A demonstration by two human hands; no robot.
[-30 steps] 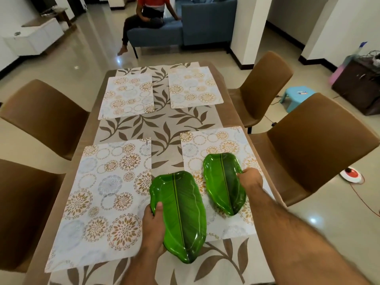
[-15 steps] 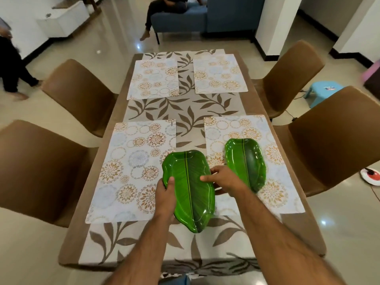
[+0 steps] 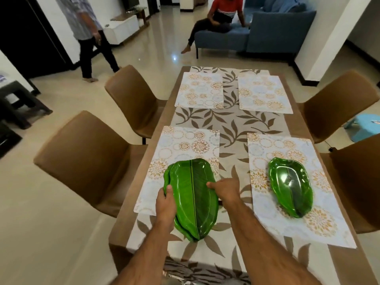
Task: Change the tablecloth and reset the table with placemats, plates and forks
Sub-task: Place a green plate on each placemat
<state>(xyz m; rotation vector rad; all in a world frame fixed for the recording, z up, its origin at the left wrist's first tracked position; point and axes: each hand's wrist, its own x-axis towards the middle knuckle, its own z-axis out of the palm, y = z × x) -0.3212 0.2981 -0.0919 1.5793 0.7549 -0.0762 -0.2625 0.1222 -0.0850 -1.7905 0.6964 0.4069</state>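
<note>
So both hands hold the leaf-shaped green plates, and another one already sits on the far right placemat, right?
Not quite. The head view shows the lone leaf plate on the near right placemat; the far right placemat is bare.

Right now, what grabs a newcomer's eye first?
The bright green leaf-shaped plates: a stack held at both edges by the left hand and right hand over the near-left placemat, and a single plate lying on the near-right placemat. Two far placemats remain bare.

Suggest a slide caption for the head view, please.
Both hands hold stacked leaf plates over the near-left placemat.
</note>
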